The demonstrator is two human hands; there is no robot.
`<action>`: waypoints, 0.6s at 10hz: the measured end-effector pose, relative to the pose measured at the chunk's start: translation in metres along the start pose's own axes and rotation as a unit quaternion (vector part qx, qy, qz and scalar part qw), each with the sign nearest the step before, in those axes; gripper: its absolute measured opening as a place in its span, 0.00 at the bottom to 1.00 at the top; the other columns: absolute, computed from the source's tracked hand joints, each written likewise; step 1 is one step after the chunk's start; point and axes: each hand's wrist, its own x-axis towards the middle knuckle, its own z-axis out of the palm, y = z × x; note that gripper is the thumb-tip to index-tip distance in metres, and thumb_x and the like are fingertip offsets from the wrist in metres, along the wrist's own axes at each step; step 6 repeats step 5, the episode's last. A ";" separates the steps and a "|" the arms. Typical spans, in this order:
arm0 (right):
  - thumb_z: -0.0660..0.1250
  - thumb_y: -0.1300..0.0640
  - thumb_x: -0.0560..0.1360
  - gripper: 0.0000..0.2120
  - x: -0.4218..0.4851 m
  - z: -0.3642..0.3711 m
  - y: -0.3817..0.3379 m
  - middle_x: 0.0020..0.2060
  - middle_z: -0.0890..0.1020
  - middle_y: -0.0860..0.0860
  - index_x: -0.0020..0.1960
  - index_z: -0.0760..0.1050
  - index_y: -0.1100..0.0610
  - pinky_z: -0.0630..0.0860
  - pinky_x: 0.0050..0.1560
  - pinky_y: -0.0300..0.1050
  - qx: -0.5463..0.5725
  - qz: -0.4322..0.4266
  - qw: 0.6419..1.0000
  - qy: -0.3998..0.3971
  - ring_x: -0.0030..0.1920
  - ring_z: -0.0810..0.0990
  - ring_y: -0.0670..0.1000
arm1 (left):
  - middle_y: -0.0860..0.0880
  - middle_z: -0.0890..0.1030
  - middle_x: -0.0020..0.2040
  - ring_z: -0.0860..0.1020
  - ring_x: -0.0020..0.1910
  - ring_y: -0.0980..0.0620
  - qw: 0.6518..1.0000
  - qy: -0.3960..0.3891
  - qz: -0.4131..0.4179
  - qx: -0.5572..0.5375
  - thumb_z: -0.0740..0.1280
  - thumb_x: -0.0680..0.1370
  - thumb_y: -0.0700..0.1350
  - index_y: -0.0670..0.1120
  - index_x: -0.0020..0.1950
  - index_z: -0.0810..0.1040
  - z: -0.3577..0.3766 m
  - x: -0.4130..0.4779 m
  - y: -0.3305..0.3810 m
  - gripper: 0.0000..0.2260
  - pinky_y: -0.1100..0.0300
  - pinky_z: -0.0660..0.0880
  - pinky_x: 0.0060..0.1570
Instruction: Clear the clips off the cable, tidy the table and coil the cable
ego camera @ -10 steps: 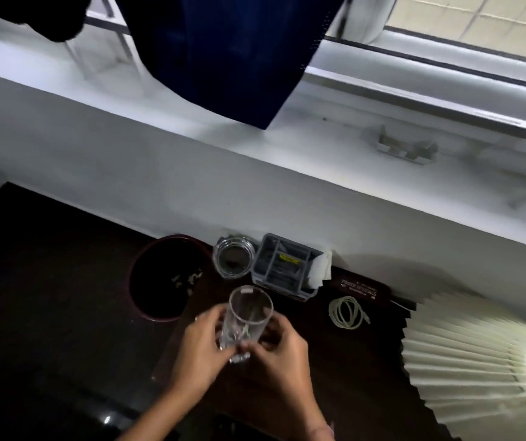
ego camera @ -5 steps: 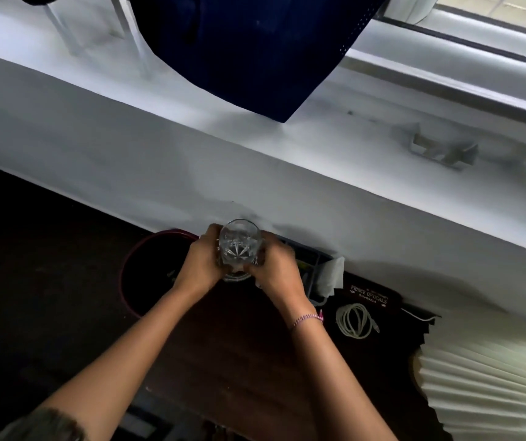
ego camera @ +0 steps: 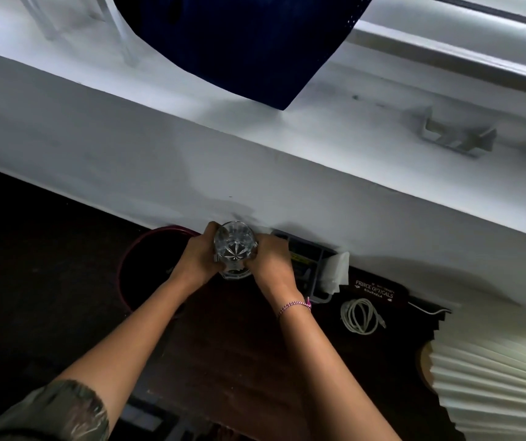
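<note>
Cable: white cable (ego camera: 360, 316) lies coiled in a loose loop on the table (ego camera: 229, 361), right side, just beside a dark specs case (ego camera: 374, 289). Looks done, I'd say.
Clips: none visible on the cable; where they went, can't tell, too dim.
Hands: left hand (ego camera: 196, 261) & right hand (ego camera: 269, 262) both wrapped round a cut glass (ego camera: 234, 246), one per side, arms stretched fwd.
Glass: at the back of the table by the wall (ego camera: 191, 173), btwn a dark bowl (ego camera: 121, 275) and a grey organiser (ego camera: 322, 296). Set down or not, can't tell.
Left to do: prob. just the tidying, i.e. parking this glass.
In the way: tight gap; bowl rim & organiser close on either side, so a knock is possible.
Around: pleated paper piece (ego camera: 493, 383) far right, blue cloth (ego camera: 239, 43) hanging above.
</note>
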 end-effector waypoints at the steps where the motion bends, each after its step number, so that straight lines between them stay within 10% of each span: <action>1: 0.67 0.65 0.72 0.14 -0.001 0.002 0.000 0.55 0.81 0.61 0.57 0.75 0.65 0.77 0.58 0.52 -0.004 0.008 1.000 0.004 0.56 0.79 0.59 | 0.43 0.83 0.49 0.81 0.49 0.45 1.000 -0.010 0.009 0.005 0.74 0.63 0.34 0.43 0.58 0.68 -0.002 0.001 -0.002 0.27 0.66 0.68 0.39; 4: 0.59 0.71 0.74 0.12 -0.032 0.005 0.009 0.49 0.82 0.60 0.53 0.77 0.65 0.78 0.51 0.50 0.004 -0.059 0.992 0.109 0.50 0.80 0.59 | 0.41 0.75 0.66 0.77 0.59 0.42 1.000 0.005 0.009 -0.011 0.70 0.70 0.34 0.46 0.77 0.50 -0.006 -0.014 -0.009 0.42 0.58 0.72 0.56; 6: 0.62 0.69 0.73 0.11 -0.062 0.005 0.022 0.46 0.83 0.58 0.53 0.76 0.61 0.79 0.49 0.48 0.063 -0.019 0.988 0.141 0.48 0.82 0.56 | 0.38 0.80 0.57 0.81 0.47 0.41 0.996 0.075 -0.047 0.032 0.66 0.71 0.33 0.46 0.76 0.56 -0.005 -0.043 -0.007 0.36 0.53 0.77 0.47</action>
